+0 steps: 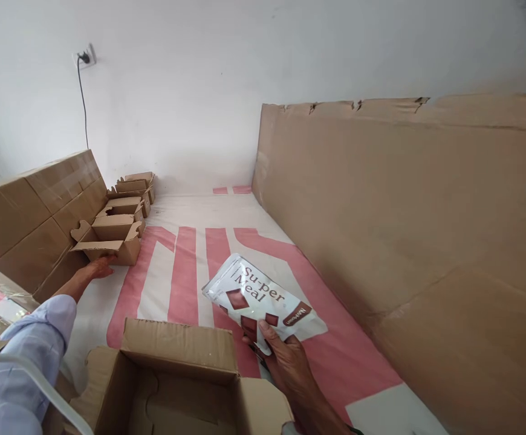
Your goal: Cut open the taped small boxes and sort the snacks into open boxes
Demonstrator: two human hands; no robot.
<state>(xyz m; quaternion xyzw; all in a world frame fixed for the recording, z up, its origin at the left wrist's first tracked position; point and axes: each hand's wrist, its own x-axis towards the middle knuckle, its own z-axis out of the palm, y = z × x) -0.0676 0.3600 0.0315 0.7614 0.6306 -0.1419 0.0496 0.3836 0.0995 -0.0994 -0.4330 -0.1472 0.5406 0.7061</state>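
Right hand (285, 359) pinches a Super Meal pouch (263, 302) by its corner; left hand (100, 266), fingers flat, steadies the small open carton (109, 238) at ten o'clock.

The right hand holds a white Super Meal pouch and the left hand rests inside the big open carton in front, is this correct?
Not quite: in the head view the left hand touches a small open box farther off, not the big open carton. The right hand does hold the white Super Meal pouch.

Pale blue long sleeve (22, 356), left arm
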